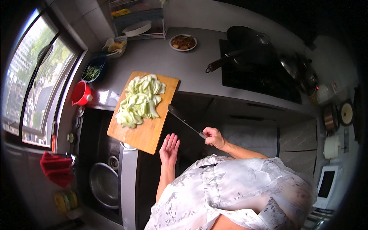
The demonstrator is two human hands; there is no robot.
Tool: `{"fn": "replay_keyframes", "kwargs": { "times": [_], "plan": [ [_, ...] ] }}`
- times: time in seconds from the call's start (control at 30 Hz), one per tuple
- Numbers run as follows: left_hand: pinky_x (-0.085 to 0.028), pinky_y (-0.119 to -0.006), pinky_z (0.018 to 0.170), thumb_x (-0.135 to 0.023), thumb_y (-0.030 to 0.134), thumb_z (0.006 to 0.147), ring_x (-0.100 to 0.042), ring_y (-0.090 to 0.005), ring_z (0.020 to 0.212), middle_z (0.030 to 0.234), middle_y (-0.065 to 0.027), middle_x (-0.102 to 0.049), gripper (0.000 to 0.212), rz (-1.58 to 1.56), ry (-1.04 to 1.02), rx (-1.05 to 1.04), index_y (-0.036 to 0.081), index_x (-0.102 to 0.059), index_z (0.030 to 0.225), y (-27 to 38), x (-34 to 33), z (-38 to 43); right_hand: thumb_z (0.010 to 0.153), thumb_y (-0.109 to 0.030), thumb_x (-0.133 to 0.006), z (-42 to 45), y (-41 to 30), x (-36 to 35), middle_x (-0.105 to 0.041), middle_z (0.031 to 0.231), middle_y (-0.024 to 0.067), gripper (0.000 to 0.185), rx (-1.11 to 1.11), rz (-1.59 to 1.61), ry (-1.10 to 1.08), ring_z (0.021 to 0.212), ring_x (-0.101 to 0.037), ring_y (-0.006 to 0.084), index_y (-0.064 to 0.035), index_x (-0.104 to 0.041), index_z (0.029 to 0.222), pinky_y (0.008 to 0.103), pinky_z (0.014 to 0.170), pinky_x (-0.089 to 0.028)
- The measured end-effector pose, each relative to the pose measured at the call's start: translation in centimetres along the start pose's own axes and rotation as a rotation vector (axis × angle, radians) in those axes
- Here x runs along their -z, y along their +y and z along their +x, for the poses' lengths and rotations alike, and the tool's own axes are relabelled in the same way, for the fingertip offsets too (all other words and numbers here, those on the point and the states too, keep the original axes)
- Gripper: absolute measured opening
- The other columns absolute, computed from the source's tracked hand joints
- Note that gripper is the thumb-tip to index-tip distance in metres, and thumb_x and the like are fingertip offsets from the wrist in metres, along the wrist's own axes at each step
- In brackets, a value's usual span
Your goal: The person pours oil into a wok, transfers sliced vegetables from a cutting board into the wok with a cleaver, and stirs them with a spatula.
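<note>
Pale green vegetable slices [141,100] lie heaped on a wooden cutting board [149,138], which spans the counter corner and part of the sink. My right hand [214,138] grips the handle of a knife [185,122]; its blade points up and left, with its far end at the board's right edge. Below the board's lower right corner, my left hand [169,148] is held palm up with the fingers extended, and nothing is in it.
Left of the board stand a red plastic pitcher [81,93] and a blue container of cut greens [92,72]. A metal basin [105,184] sits in the sink. Behind are a dish of cooked food [183,42] and a wok on the cooktop [258,83], its handle [220,63] jutting left.
</note>
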State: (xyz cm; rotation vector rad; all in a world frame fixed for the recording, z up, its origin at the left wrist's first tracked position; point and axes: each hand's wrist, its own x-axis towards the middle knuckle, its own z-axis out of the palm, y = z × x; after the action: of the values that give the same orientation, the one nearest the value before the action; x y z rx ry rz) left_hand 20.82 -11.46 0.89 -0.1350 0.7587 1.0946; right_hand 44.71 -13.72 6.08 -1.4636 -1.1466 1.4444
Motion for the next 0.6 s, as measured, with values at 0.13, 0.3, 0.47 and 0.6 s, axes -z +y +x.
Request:
{"fn": "replay_keyframes", "kwargs": {
  "times": [0.13,0.3,0.47,0.6],
  "plan": [
    [-0.036,-0.043,0.097,-0.051,0.019,0.086,-0.045,-0.0294,0.116,0.125,-0.0166,-0.047,0.041,0.033,-0.002,-0.065,0.001,-0.043,0.121,0.4,-1.4,0.7,0.056,-0.01,-0.058,0.6,-0.7,-0.1,-0.051,0.063,0.0099,0.021,0.17,-0.296,-0.003,0.057,-0.05,0.0195,-0.0002,-0.049,0.073,0.03,0.054,-0.041],
    [-0.04,-0.043,0.095,-0.05,0.008,0.084,-0.05,-0.0283,0.109,0.115,-0.0158,-0.054,0.027,-0.182,0.042,-0.084,0.001,-0.049,0.11,1.6,1.6,0.6,0.056,-0.014,-0.059,3.2,-3.3,-3.2,-0.053,0.074,0.0132,0.024,0.397,-0.6,-0.179,0.068,-0.054,0.03,-0.0023,-0.049,0.075,0.0369,0.06,-0.044],
    [-0.042,-0.04,0.093,-0.043,-0.002,0.083,-0.054,-0.0271,0.102,0.106,-0.0145,-0.056,0.023,-0.204,0.113,-0.125,-0.003,-0.049,0.106,1.4,4.0,2.7,0.058,-0.017,-0.058,8.0,-2.4,-9.3,-0.053,0.077,0.0123,0.023,0.614,-0.77,-0.306,0.075,-0.053,0.0315,-0.0049,-0.051,0.076,0.0409,0.067,-0.045],
    [-0.042,-0.039,0.094,-0.043,-0.001,0.085,-0.053,-0.0265,0.104,0.109,-0.0152,-0.055,0.026,-0.168,0.077,-0.083,-0.004,-0.048,0.11,2.2,3.8,4.3,0.06,-0.015,-0.057,11.4,-2.7,-11.1,-0.053,0.077,0.0126,0.019,0.652,-0.832,-0.318,0.076,-0.053,0.0324,-0.0055,-0.052,0.076,0.0412,0.068,-0.045]
  ]
}}
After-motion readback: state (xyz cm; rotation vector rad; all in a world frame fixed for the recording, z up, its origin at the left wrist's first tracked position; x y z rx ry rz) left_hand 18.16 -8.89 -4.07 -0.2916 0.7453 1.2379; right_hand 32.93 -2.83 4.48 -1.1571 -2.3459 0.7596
